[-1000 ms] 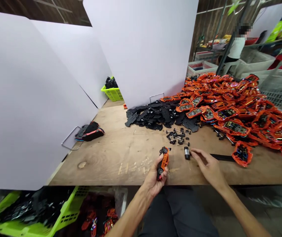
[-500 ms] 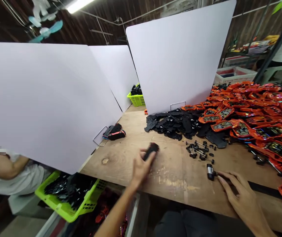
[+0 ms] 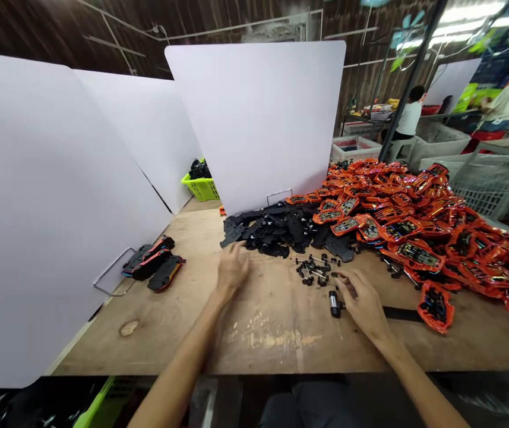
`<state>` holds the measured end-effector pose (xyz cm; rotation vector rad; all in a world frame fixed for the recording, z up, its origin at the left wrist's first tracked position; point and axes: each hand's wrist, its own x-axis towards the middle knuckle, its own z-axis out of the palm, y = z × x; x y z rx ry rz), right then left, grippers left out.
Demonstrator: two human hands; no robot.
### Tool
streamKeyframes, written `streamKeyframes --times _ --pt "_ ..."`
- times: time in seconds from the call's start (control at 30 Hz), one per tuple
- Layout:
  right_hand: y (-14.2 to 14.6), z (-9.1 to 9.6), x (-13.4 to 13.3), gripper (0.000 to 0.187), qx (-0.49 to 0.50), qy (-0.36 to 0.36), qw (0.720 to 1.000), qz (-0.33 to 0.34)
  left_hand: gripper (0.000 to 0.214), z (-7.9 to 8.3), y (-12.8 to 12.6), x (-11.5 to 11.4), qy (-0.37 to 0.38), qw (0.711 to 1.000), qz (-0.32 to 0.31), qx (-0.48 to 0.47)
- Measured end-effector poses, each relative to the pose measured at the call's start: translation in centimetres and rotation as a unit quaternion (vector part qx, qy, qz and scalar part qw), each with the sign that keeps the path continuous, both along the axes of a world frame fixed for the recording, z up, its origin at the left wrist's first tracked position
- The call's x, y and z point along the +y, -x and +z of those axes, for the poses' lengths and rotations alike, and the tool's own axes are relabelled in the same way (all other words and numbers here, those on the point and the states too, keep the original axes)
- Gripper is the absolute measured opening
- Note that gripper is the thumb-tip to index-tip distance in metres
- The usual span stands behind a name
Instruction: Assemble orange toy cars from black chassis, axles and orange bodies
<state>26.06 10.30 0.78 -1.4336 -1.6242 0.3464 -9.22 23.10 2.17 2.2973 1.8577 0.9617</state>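
My left grip (image 3: 233, 270) looks loose near the far black plates (image 3: 276, 229), I'd pinch just one; can't tell if right grip (image 3: 364, 304) has wheels (image 3: 308, 279).

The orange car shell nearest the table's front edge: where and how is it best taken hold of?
Probably by its near rim, with the right hand coming from the front: the orange car shell lies open side up, with tabletop before it and the heap of shells crowding behind.
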Motion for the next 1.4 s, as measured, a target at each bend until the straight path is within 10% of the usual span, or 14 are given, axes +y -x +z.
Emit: streamKeyframes --times 0.13,0.33,0.73,0.93,1.1,1.3,1.4 --pt "-0.8 0.8 3.7 0.030 -0.046 -0.004 0.999 0.009 0.056 0.7 -5.0 5.0 0.011 0.995 -0.095 0.031" --pt "-4.6 -0.3 5.7 0.026 -0.070 0.029 0.997 0.007 0.035 3.4 -4.2 9.5 0.034 0.989 -0.139 -0.047" --pt "-5.1 -0.4 7.5 0.018 -0.059 0.025 0.993 0.103 0.048 5.8 -2.0 10.0 0.099 0.909 -0.074 -0.397" --pt "-6.0 -2.3 8.3 0.040 0.030 0.030 0.995 0.095 0.047 7.1 -0.9 4.8 0.080 0.825 -0.029 -0.559" --pt "-5.8 -1.0 7.6 0.049 0.093 0.112 0.981 0.126 0.042 4.7 -3.8 -3.5 0.143 0.770 -0.093 -0.614" --pt "-5.4 0.8 6.7 0.047 0.135 0.089 0.982 0.097 0.026 0.7 -4.9 -11.5 0.217 0.857 -0.129 -0.449" --pt "-5.6 0.7 6.7 0.048 0.130 0.069 0.987 0.072 0.030 0.1 -4.9 -13.0 0.273 0.833 -0.118 -0.467"
